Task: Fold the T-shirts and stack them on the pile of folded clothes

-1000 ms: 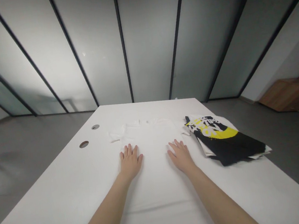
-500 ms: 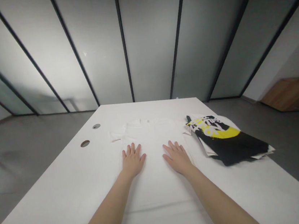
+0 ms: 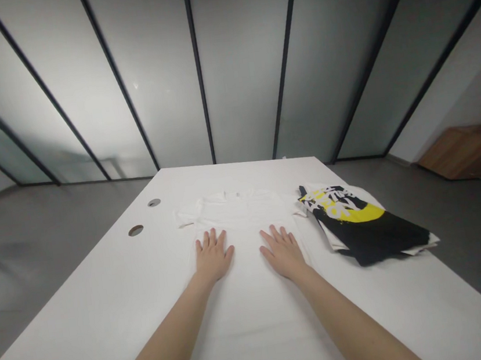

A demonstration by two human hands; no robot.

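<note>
A white T-shirt (image 3: pixel 248 284) lies spread out on the white table (image 3: pixel 106 301), its collar toward the far edge and its short sleeves out to both sides. My left hand (image 3: pixel 212 257) rests flat on the left part of the shirt's chest, fingers spread. On the right part of the chest lies my right hand (image 3: pixel 283 252), palm down with the fingers apart. Neither hand grips the cloth. The shirt's lower part runs toward me between my forearms, with faint creases across it.
Right of the shirt, folded or stacked clothes (image 3: pixel 364 229) with a black, yellow and white print lie near the table's right edge. Two round holes, one a cable hole (image 3: pixel 136 231), pierce the tabletop at left. A wooden cabinet (image 3: pixel 467 152) stands at far right, beyond frosted panels (image 3: pixel 236 75).
Both hands stay flat on the shirt in nearly the same place. The creases across its lower part look softer and sit slightly nearer to me. The view has shifted very slightly.
</note>
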